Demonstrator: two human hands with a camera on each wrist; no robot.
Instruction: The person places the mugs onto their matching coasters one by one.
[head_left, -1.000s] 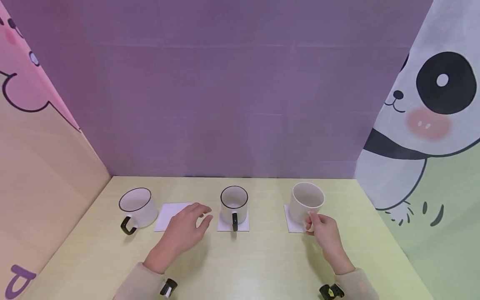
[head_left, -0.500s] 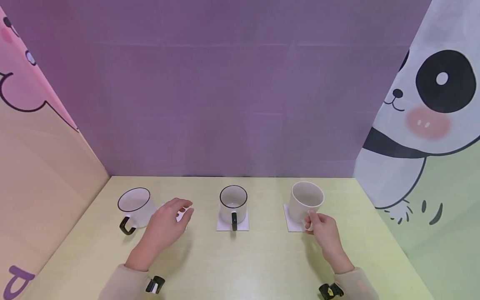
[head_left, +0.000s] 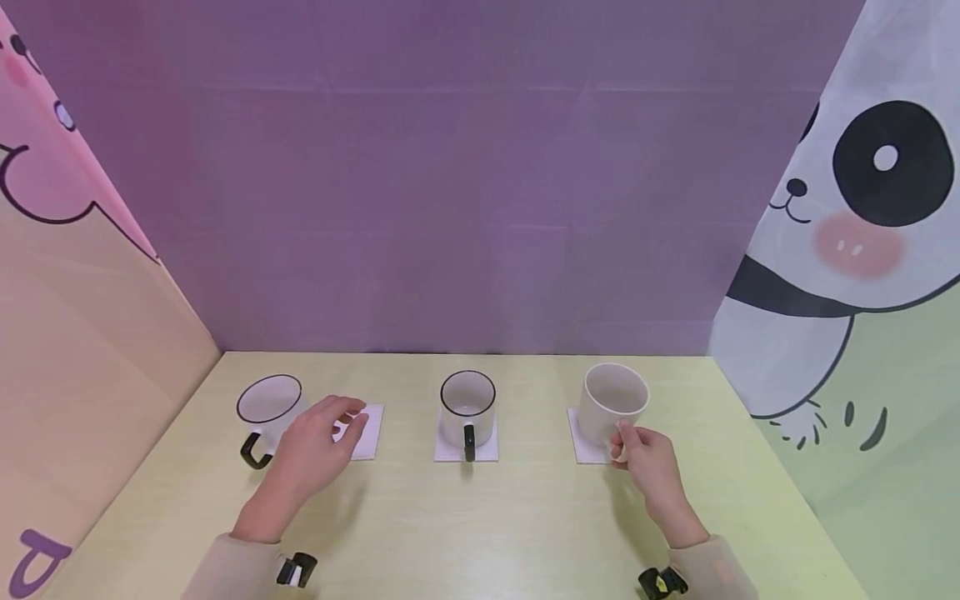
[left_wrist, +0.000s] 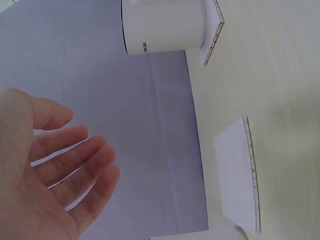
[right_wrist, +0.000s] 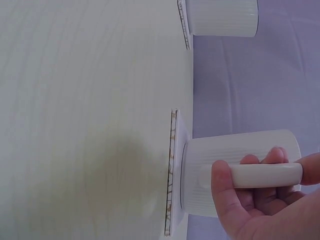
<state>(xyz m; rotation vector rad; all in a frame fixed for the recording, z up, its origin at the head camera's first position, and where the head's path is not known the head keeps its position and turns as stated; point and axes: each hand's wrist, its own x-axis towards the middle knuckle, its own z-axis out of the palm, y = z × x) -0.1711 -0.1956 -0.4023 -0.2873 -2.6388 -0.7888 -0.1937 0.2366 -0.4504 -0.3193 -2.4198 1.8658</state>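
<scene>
By its white handle, my right hand (head_left: 654, 471) holds a plain white mug (head_left: 595, 417), which stands upright on a white square coaster (head_left: 587, 452) at the right. In the right wrist view the fingers curl through the handle (right_wrist: 267, 175). My left hand (head_left: 311, 454) hovers with relaxed, slightly bent fingers over a bare coaster (head_left: 369, 440) at the left, holding nothing. Just left of it a white mug (head_left: 272, 425) with a black rim and black handle stands on the table, partly covered by the hand.
Another black-rimmed mug (head_left: 467, 425) stands on the middle coaster (head_left: 446, 454), its black handle facing me. The pale wooden table (head_left: 487, 533) ends at a purple backdrop (head_left: 465, 183). Printed cloth panels flank both sides, one with a panda (head_left: 847, 200).
My left hand has moved left, from beside the middle mug across the bare coaster to the left mug. My right hand and its mug have stayed in place.
</scene>
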